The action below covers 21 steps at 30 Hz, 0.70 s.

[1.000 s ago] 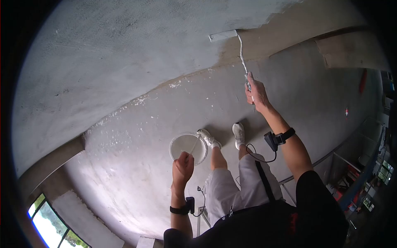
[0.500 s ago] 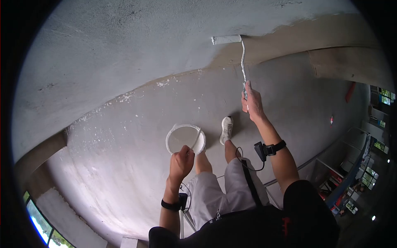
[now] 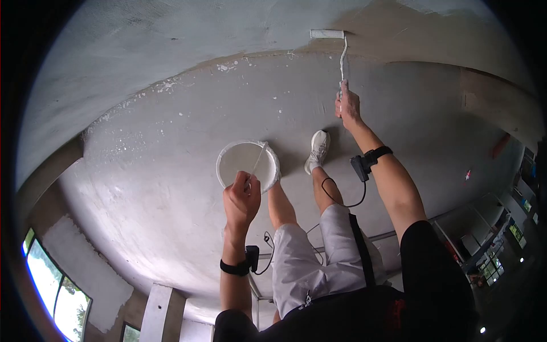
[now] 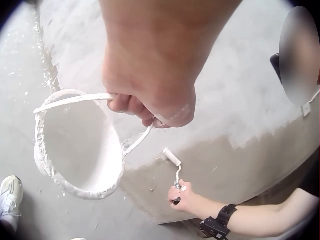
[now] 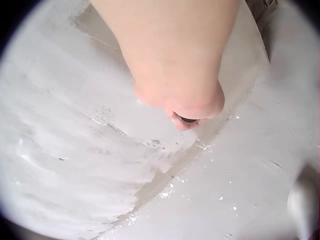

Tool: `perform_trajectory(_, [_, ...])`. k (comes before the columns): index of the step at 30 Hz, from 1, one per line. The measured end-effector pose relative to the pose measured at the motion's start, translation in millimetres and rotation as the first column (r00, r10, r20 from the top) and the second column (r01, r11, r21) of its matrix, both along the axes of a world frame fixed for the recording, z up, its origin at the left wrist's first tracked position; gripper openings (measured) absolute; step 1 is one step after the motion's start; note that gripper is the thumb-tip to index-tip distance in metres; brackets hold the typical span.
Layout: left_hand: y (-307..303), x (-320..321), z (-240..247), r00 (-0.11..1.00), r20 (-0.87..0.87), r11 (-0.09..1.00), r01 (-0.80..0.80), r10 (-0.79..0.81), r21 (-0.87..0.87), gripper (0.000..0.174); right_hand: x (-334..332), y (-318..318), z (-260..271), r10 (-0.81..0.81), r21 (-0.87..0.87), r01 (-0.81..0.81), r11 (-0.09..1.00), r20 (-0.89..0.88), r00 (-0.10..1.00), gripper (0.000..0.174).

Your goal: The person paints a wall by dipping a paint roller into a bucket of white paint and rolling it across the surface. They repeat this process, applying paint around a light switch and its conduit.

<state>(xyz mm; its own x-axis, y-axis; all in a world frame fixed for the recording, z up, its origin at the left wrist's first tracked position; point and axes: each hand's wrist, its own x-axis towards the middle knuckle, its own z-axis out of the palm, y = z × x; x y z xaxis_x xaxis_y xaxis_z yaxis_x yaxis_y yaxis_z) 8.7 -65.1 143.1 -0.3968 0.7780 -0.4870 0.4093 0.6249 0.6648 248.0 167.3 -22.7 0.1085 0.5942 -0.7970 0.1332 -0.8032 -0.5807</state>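
Observation:
The right hand (image 3: 348,107) grips the handle of a paint roller, whose white sleeve (image 3: 327,34) lies against the wall near its lower edge. In the left wrist view the roller (image 4: 172,157) and the right hand (image 4: 181,195) show at the lower middle. The left hand (image 3: 241,198) grips the handle of a white bucket (image 3: 277,165); the left wrist view shows the fingers curled round that handle (image 4: 75,99), with the bucket hanging tilted beneath. Pale paint fills part of the bucket. In the right wrist view the right hand (image 5: 185,112) hides most of the roller.
White paint spots dot the grey floor (image 3: 188,125) along the wall's base. A shoe (image 3: 318,149) stands right of the bucket. Windows (image 3: 54,279) and a pillar (image 3: 162,310) are at the lower left, and metal frames and clutter at the far right.
The roller and right hand sit higher in the head view, with the roller closer to the wall's lower edge. The bucket and left hand also appear higher as the view has shifted.

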Motion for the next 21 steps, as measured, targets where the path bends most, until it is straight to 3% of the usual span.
perform_trajectory(6, [4, 18, -10, 0.998, 0.014, 0.995, -0.064, 0.063, 0.081, 0.014, -7, -5, 96, -0.058, -0.017, 0.057, 0.998, -0.106, 0.993, 0.053])
perform_trajectory(8, [11, 16, -5, 0.999, 0.001, 0.997, -0.039, 0.039, 0.059, 0.013, -15, -9, 125, -0.016, 0.101, 0.032, 0.994, -0.152, 0.988, 0.053])
perform_trajectory(13, [32, 15, -3, 1.000, -0.002, 0.998, 0.004, -0.004, 0.069, 0.013, -26, -2, 197, -0.060, 0.139, 0.088, 0.986, -0.193, 0.979, 0.054])
perform_trajectory(16, [36, 20, -3, 1.000, 0.020, 0.990, 0.008, -0.011, 0.144, 0.013, -22, 0, 236, 0.008, 0.186, 0.028, 0.982, -0.190, 0.982, 0.055])
perform_trajectory(21, [33, 19, -16, 0.999, 0.029, 0.981, 0.038, -0.044, 0.189, 0.013, -28, -4, 210, -0.030, 0.217, 0.068, 0.974, -0.177, 0.984, 0.055])
